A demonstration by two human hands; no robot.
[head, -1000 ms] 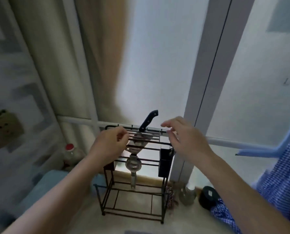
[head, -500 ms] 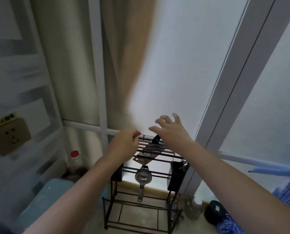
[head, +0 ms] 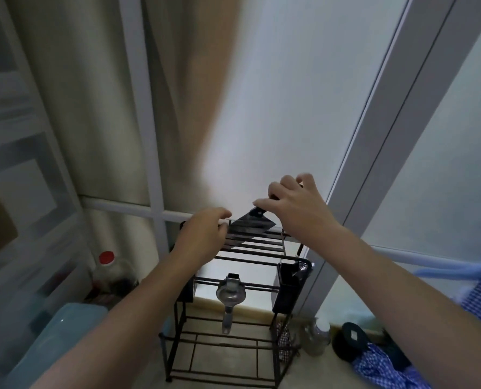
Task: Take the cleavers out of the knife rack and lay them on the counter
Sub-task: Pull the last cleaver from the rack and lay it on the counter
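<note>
A black wire knife rack [head: 264, 249] stands on the counter below the window. A cleaver [head: 252, 223] with a dark blade and black handle rises partway out of the top slots, tilted up to the right. My right hand [head: 298, 203] is closed around its handle, which is mostly hidden by the fingers. My left hand [head: 205, 233] rests on the rack's top left bars, its fingers curled on the wire beside the blade. No other cleaver shows in the slots.
A metal ladle [head: 231, 294] hangs from the rack's middle bar. A black utensil holder [head: 288, 287] hangs on the rack's right side. A red-capped bottle [head: 107, 265] stands left, a light blue box [head: 62, 332] lower left, blue checked cloth [head: 385, 366] lower right.
My right hand has closed on the cleaver's handle and lifted the blade partway out of the rack. My left hand stays on the rack's top.
</note>
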